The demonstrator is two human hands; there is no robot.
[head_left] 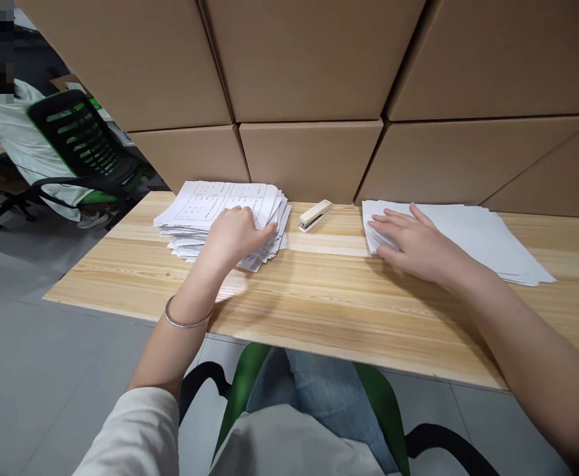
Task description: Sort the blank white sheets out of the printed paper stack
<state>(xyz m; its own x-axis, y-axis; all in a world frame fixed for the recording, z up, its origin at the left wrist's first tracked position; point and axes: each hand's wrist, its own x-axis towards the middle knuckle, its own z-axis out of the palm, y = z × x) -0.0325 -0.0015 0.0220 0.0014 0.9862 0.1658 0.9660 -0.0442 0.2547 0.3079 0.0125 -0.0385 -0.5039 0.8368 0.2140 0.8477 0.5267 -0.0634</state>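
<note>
My left hand (240, 231) rests on top of a thick, uneven stack of printed sheets (197, 205) at the table's left. Its thumb points out to the right, apart from the fingers, which look bent and partly hidden. On the right, my right hand (408, 241) lies with fingers spread over the left end of a thinner pile of white paper (478, 235), whose visible face is blank. Between the two piles sits a cream-coloured stapler (315, 215), touched by neither hand.
The light wooden table (289, 311) backs onto a wall of brown cardboard boxes (312, 158). A person in a white top (41, 142) sits on a green and black office chair (84, 135) at far left. Below the table's front edge is my own green chair (250, 377).
</note>
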